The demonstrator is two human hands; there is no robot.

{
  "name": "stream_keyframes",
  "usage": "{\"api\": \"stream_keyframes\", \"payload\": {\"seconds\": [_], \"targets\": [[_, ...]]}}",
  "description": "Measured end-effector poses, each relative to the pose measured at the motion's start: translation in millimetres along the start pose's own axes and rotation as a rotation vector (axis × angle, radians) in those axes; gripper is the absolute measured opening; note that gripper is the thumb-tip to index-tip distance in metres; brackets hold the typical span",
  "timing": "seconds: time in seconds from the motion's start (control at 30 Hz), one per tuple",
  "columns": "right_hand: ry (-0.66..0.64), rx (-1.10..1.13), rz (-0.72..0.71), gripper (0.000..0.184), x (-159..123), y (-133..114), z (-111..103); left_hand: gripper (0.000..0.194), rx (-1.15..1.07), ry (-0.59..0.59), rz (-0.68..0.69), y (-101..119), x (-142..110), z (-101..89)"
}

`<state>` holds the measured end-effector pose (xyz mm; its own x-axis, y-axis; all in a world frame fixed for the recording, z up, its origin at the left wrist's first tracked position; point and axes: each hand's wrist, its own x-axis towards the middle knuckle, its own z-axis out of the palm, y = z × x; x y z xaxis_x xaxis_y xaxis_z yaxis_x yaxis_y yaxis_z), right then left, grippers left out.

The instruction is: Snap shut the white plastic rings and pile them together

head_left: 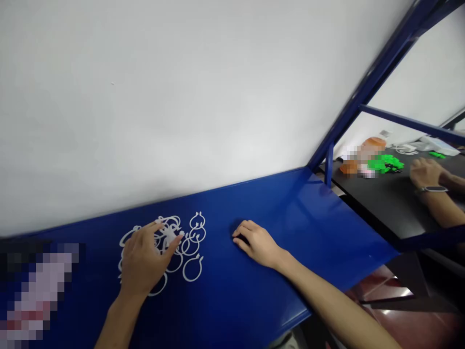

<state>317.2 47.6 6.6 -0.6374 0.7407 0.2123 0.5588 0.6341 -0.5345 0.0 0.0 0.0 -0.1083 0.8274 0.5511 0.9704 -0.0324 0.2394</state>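
Note:
A pile of several white plastic rings [189, 242] lies on a blue table [283, 213] against a white wall. My left hand [145, 259] rests flat on top of the pile, fingers spread and stretched over the rings. My right hand [256, 242] lies to the right of the pile on the bare blue surface, palm down with fingers curled loosely under; something dark shows beneath its fingertips, too hidden to name. One ring [193, 268] lies apart at the pile's near right edge.
A blue metal frame post [378, 72] rises at the table's right end. Beyond it stands a black table [385, 203] with green pieces [385, 163] and orange objects, where another person's hand with a wrist band [428, 177] rests. A blurred patch covers the near left corner.

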Motion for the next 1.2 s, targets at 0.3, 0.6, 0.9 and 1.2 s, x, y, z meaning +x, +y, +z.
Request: {"api": "stream_keyframes", "payload": {"seconds": [0.3, 0.6, 0.9, 1.2], "targets": [[-0.011, -0.014, 0.009, 0.012, 0.3, 0.4, -0.3, 0.061, 0.041, -0.18, 0.229, -2.6, -5.9, 11.5], [-0.017, -0.017, 0.007, 0.013, 0.1, 0.0, -1.0, 0.078, 0.171, -0.331, -0.013, -12.1, -7.5, 11.9], [-0.018, -0.004, 0.022, 0.012, 1.2, -0.5, -1.3, 0.075, 0.147, -0.4, -0.073, -13.9, -5.8, 16.1], [-0.021, -0.031, 0.025, 0.013, 2.6, -1.8, -0.8, 0.059, 0.091, -0.057, 0.013, -5.2, -1.7, 7.0]]}}
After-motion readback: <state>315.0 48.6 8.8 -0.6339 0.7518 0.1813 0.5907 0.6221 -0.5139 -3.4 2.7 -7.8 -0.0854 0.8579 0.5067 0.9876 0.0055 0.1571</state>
